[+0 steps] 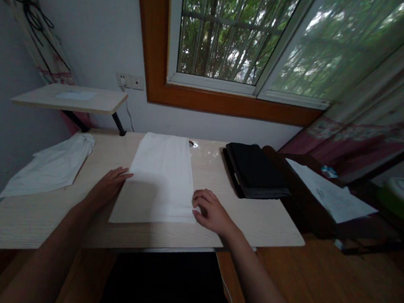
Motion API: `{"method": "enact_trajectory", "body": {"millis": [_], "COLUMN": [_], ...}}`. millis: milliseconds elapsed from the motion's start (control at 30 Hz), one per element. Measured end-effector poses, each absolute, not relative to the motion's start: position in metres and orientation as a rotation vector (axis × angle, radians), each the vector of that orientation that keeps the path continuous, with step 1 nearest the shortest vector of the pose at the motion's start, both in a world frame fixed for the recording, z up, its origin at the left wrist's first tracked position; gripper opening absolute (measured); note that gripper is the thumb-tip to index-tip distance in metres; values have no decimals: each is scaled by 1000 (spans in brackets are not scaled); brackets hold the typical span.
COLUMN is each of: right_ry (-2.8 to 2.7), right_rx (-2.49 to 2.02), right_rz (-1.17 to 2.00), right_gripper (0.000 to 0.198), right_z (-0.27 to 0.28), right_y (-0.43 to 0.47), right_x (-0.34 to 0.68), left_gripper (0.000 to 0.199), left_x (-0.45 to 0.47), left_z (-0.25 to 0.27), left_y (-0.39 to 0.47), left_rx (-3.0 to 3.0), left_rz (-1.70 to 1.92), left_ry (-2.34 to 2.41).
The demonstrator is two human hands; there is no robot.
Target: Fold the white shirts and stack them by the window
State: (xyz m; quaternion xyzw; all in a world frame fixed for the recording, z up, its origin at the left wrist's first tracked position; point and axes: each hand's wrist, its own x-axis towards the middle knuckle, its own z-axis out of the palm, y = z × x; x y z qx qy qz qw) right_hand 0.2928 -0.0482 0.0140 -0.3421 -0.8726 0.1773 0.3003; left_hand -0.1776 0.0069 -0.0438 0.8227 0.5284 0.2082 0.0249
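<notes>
The left grip lies loose, fingers extended and clasping nothing, at one edge of a folded white cloth, while the right grip curls at the opposite edge; whether it pinches the fabric cannot be told. The cloth lies flat on the desk between the two. Uneven pressure from either side could skew the layers or ruck the smooth face, and a pull toward the body could carry the near hem over the desk's front edge. A black folded stack, right of the right grip, could be nudged by a wide sweep.
</notes>
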Motion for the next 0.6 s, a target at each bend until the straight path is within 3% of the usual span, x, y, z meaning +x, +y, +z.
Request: {"method": "enact_trajectory", "body": {"millis": [300, 500, 600], "right_ry": [-2305, -2279, -2272], "right_rx": [-900, -910, -930], "right_rz": [476, 423, 434], "right_gripper": [14, 31, 28], "right_z": [12, 0, -3], "right_y": [-47, -40, -38], "right_x": [293, 293, 294], "left_gripper": [39, 33, 33], "left_x": [-175, -169, -163], "left_z": [-34, -23, -15], "left_y": [0, -11, -18], "left_rx": [2618, 2660, 2645], "left_rz": [714, 634, 649], "left_ry": [1540, 1394, 1320]}}
